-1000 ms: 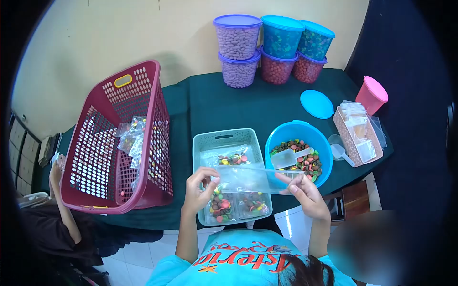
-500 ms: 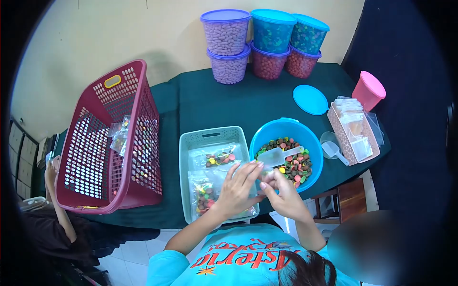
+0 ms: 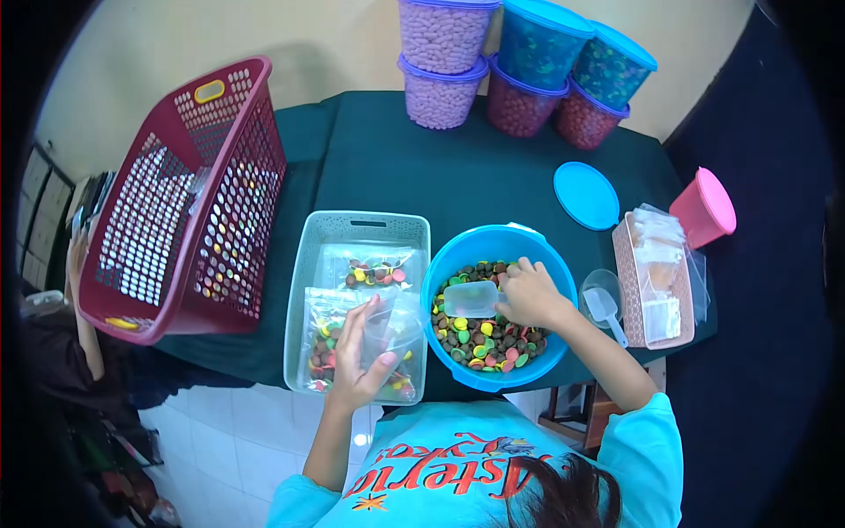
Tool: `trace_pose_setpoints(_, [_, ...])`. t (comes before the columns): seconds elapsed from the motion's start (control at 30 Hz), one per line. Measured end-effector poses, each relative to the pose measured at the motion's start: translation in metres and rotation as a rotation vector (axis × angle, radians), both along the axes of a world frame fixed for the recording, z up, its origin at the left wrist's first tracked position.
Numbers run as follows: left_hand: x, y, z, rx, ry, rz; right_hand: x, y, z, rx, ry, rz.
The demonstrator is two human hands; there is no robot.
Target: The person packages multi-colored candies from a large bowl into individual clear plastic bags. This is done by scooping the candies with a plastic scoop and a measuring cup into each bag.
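My left hand (image 3: pixel 356 365) is over the pale green tray (image 3: pixel 299 264), its thumb and fingers around a clear plastic bag (image 3: pixel 393 324) that looks empty. My right hand (image 3: pixel 531 297) is above the blue tub (image 3: pixel 563 264), fingers closed on the handle of a translucent scoop (image 3: pixel 471 300). That scoop rests over round, flat candies (image 3: pixel 493 343) in brown, yellow, green and pink. In the tray lie clear bags with candies inside, one bag of candies (image 3: pixel 377 271) at the back and others partly hidden under my left hand.
A tall maroon basket (image 3: pixel 233 202) stands at the left. Stacked lidded tubs (image 3: pixel 444 97) line the wall. To the right are a blue lid (image 3: pixel 586 195), a white scoop (image 3: pixel 606 308), a pink basket of bags (image 3: pixel 630 290) and a pink canister (image 3: pixel 704 209). Another person's arm (image 3: pixel 84 326) shows far left.
My hands have moved apart. The right has gone from beside the left to the scoop in the blue tub and grips it. The left has shifted left with the bag. The view has shifted.
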State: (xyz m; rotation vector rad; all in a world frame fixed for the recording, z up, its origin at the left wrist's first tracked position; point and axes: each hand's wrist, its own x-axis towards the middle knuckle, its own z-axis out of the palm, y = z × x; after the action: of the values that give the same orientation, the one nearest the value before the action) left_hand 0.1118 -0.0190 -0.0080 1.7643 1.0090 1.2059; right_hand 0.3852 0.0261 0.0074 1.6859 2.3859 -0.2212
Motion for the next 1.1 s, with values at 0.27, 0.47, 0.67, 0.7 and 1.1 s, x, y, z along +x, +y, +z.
trace_pose_setpoints(0.27, [0.029,-0.045,0.005,-0.124,-0.3,0.175,0.009,0.03,0.004,0.153,0.047,0.311])
trace_pose_setpoints(0.47, [0.042,-0.072,0.013,-0.244,-0.482,-0.087,-0.012,0.037,-0.009,0.323,-0.068,0.54])
trace_pose_setpoints(0.67, [0.06,-0.078,0.007,-0.282,-0.316,-0.135,-0.009,0.045,-0.008,0.313,0.067,0.729])
trace_pose_setpoints(0.7, [0.062,-0.078,0.008,-0.282,-0.305,-0.123,-0.007,0.047,-0.008,0.282,0.112,0.746])
trace_pose_setpoints(1.1, [0.068,-0.088,0.017,-0.403,-0.277,-0.074,0.006,0.053,0.014,-0.27,0.118,0.851])
